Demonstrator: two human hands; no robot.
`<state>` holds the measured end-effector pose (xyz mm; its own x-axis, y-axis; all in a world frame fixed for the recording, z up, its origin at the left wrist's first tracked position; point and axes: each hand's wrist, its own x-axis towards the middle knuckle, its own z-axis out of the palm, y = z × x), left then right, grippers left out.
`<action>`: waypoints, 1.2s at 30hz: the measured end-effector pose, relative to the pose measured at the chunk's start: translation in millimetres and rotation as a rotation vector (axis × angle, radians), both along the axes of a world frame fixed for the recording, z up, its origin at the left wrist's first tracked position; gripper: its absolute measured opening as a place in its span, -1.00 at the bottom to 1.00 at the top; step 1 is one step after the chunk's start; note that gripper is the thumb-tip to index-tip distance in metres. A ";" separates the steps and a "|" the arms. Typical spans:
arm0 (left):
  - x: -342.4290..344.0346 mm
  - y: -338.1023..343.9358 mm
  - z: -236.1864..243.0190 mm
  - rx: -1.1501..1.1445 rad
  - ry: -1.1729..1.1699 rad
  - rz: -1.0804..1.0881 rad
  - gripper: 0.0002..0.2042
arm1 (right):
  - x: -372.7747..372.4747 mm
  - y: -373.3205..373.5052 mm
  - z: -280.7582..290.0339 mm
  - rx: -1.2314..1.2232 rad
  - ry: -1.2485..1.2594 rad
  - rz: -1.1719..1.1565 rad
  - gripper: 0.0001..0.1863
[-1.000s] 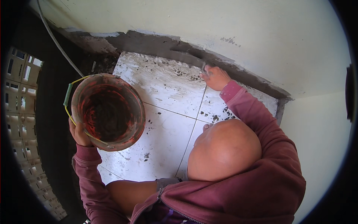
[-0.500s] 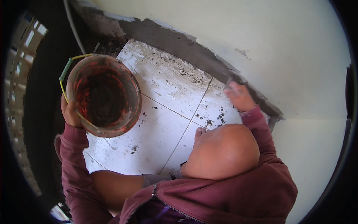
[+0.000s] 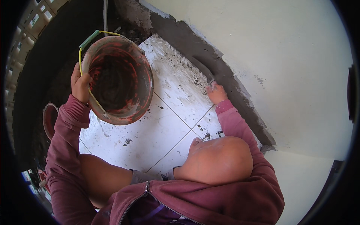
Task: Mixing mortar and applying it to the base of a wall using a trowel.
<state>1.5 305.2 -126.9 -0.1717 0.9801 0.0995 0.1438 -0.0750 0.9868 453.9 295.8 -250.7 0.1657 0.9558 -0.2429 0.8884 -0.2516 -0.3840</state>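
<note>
We saw a trowel with its grey blade lying against a band of wet grey mortar along the foot of a pale wall. The person's right hand was closed around the trowel at the end nearer the body. The left hand, well apart from it, was clamped on the rim of a bucket, at the side away from the wall. The bucket stood open toward us, its inside smeared red and grey around a dark mix; its yellow wire handle carried a green grip.

Under the work lay white floor tiles, streaked and dotted with dark crumbs. The person's bare knees were bent below, and a maroon jacket covered both arms. A pale mark showed on the purple shirt, too small to make out.

Half a second earlier, the right hand was blurred and farther along the band, toward the wall's corner; now it was back near the tile joint. The left hand kept its hold, and more of a reddish container had come into view at left.
</note>
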 end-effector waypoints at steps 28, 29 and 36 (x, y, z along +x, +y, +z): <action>-12.5 4.3 1.4 0.002 0.026 0.005 -0.64 | 77.3 -116.9 -12.6 0.233 -0.114 0.131 -0.69; -11.8 4.0 1.4 -0.017 0.057 0.019 -0.65 | 85.4 -118.5 -31.1 0.149 -0.152 0.082 -0.64; -15.2 1.2 -5.6 -0.013 0.069 0.038 -0.68 | 115.7 -116.8 -22.4 0.152 0.009 -0.056 -0.61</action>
